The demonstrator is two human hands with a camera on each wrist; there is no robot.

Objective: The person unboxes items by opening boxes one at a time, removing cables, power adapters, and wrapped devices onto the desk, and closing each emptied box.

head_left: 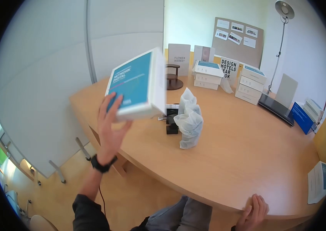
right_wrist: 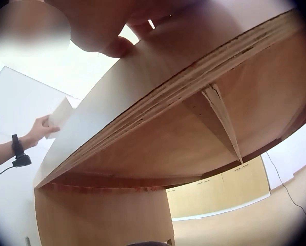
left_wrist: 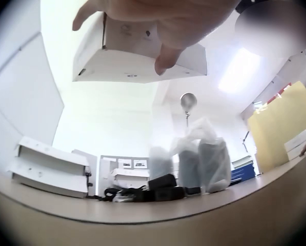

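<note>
Wood tbl [head_left: 232, 154], L fingers [head_left: 117, 101] gripping white/blue box [head_left: 132, 82]

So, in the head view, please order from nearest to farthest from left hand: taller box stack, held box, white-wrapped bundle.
1. Held box: gripped by the left hand.
2. White-wrapped bundle: further right, around the middle.
3. Taller box stack: at the back right.
</note>
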